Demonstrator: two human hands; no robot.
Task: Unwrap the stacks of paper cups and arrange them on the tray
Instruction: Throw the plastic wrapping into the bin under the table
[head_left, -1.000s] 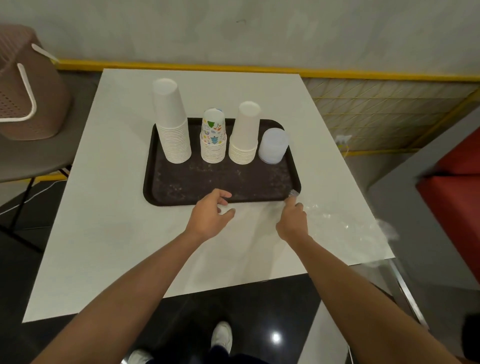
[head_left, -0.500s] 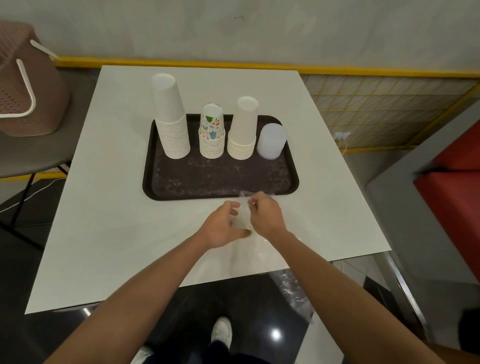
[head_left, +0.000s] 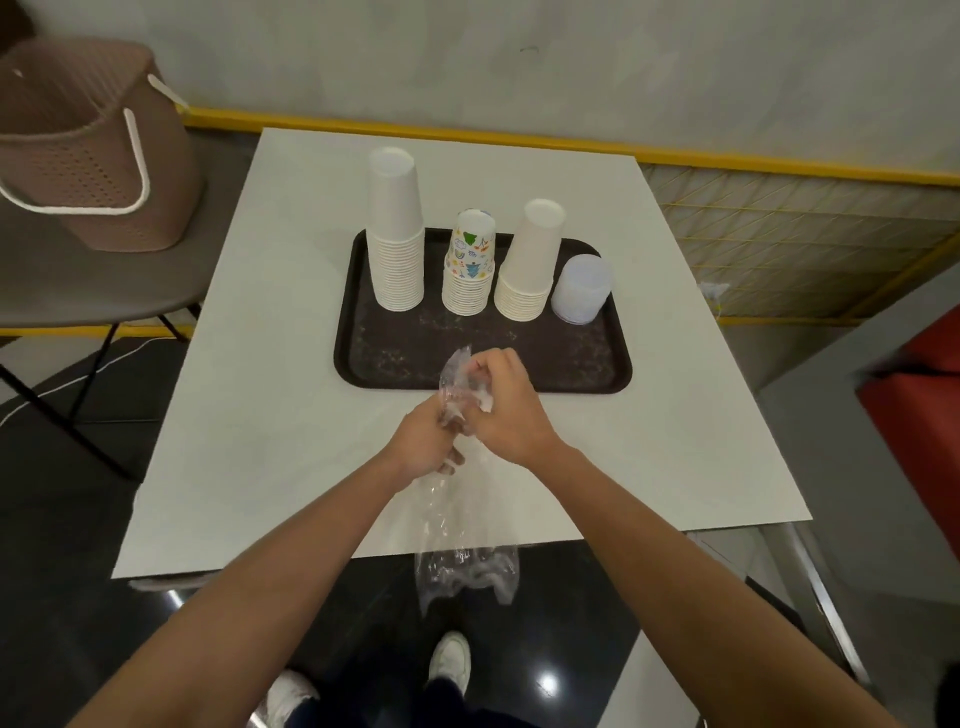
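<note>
A dark tray (head_left: 363, 374) lies on the white table (head_left: 270, 426). Along its far side stand upside-down stacks: a tall white cup stack (head_left: 396, 234), a patterned cup stack (head_left: 469, 265), a cream cup stack (head_left: 531, 265) and a low stack of translucent cups (head_left: 581, 289). Just in front of the tray, both hands hold a clear plastic wrapper (head_left: 457, 525). My left hand (head_left: 423, 441) grips it from the left and my right hand (head_left: 506, 410) bunches its top end. The wrapper's loose tail hangs down past the table's near edge.
A pink perforated basket (head_left: 78, 140) with white handles sits on a grey side table at the left. A yellow-edged mesh barrier (head_left: 789, 228) runs along the right, with a red seat (head_left: 919, 415) beyond. My shoes show on the dark floor below.
My right hand dragged the wrapper from the table's right side to the middle. The left hand closed on it there, and both now bunch it up while its tail hangs over the edge.
</note>
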